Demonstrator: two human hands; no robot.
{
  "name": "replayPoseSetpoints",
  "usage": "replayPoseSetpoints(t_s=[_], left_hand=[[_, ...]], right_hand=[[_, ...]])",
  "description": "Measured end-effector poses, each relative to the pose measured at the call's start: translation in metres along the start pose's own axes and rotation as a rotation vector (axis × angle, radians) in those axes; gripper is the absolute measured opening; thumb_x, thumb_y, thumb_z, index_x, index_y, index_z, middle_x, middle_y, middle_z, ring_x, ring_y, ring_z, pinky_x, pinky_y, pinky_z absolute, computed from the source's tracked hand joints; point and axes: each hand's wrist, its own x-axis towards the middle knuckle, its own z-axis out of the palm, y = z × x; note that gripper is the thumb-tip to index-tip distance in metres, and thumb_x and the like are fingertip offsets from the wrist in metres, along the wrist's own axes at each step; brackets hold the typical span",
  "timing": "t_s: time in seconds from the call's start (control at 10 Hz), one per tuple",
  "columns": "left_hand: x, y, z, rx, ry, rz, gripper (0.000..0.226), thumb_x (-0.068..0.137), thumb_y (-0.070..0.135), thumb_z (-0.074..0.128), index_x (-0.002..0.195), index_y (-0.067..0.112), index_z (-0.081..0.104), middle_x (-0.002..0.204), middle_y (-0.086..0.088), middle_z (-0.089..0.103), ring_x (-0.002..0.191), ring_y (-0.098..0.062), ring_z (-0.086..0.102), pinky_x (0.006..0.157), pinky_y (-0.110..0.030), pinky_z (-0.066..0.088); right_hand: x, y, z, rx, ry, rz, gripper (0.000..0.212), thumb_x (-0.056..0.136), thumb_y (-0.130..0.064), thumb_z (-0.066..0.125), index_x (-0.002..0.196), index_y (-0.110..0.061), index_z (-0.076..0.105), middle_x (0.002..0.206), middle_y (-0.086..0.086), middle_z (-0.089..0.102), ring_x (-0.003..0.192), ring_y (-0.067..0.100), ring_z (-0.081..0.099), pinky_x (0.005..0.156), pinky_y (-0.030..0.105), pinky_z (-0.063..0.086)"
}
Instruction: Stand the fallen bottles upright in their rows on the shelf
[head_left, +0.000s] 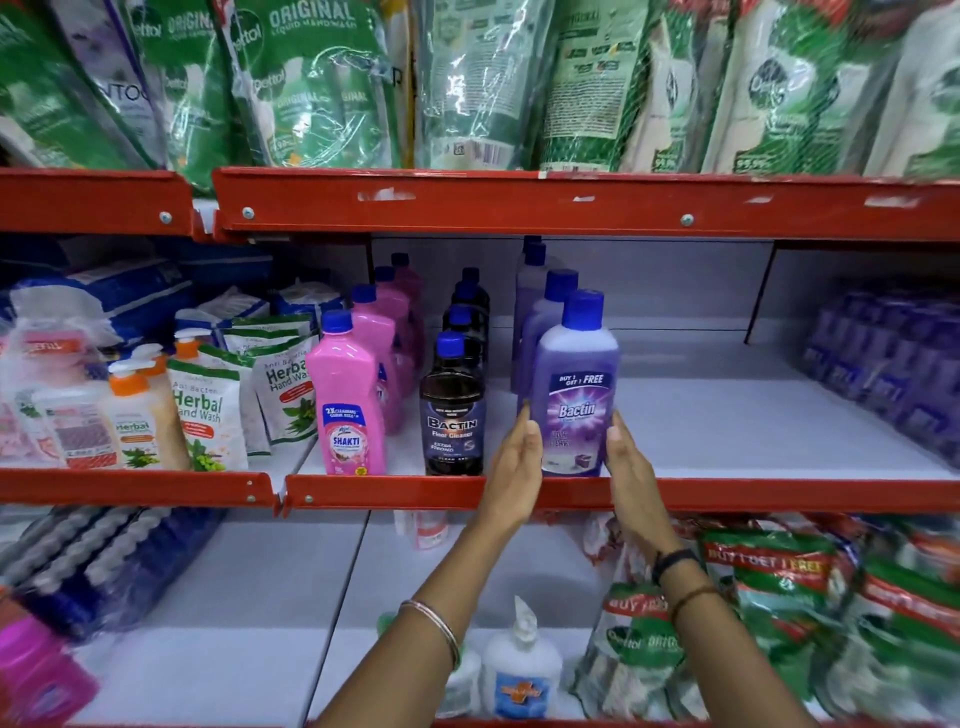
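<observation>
A purple Bactin bottle (576, 395) with a blue cap stands upright at the front edge of the middle shelf (727, 491). My left hand (517, 470) presses its left side and my right hand (631, 470) its right side, so both hands clasp it near the base. Behind it more purple bottles (543, 306) stand in a row. To the left runs a row of black Bactin bottles (453, 410), then a row of pink Shakti bottles (347, 395). All the bottles I can see are upright.
Herbal hand wash pouches and pump bottles (208, 410) fill the left of the shelf. Shrink-wrapped purple packs (893, 364) sit at the far right, with bare white shelf between. Green refill pouches (322, 83) hang above. The lower shelf holds white pump bottles (522, 670) and green pouches (779, 597).
</observation>
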Motion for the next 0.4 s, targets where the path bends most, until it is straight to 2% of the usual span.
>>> replayPoseSetpoints(t_s=[0.1,0.2,0.3,0.4], left_hand=[[-0.002,0.004,0.001,0.003,0.007,-0.005,0.058,0.092,0.054,0.019,0.145,0.030,0.023,0.153,0.007,0.030,0.137,-0.002,0.026,0.117,-0.028,0.021],[-0.002,0.002,0.001,0.039,-0.008,-0.016,0.062,0.091,0.055,0.019,0.147,0.028,0.018,0.156,0.005,0.024,0.142,-0.007,0.020,0.118,-0.028,0.015],[-0.019,0.010,-0.003,0.119,0.060,-0.002,0.058,0.095,0.048,0.024,0.147,0.026,0.016,0.156,0.006,0.019,0.140,-0.003,0.013,0.117,-0.025,0.007],[-0.032,0.031,-0.020,0.143,0.131,0.228,0.068,0.089,0.060,0.021,0.147,0.026,0.017,0.157,0.010,0.015,0.142,0.004,0.009,0.115,-0.011,0.004]], right_hand=[[0.000,-0.003,-0.002,0.019,-0.020,0.004,0.057,0.093,-0.055,0.026,0.146,-0.033,0.026,0.131,-0.021,0.048,0.105,-0.022,0.051,0.079,-0.002,0.040],[-0.001,0.002,-0.003,-0.002,0.010,-0.004,0.061,0.090,-0.060,0.023,0.145,-0.035,0.027,0.146,-0.009,0.042,0.123,-0.003,0.047,0.092,0.005,0.037],[-0.015,-0.010,-0.001,-0.066,0.163,-0.043,0.059,0.092,-0.056,0.023,0.144,-0.028,0.030,0.151,0.000,0.038,0.136,0.011,0.037,0.108,0.023,0.032],[-0.019,-0.049,-0.002,-0.022,0.273,-0.235,0.069,0.088,-0.066,0.023,0.143,-0.026,0.031,0.147,-0.003,0.040,0.131,-0.001,0.038,0.104,0.015,0.035]])
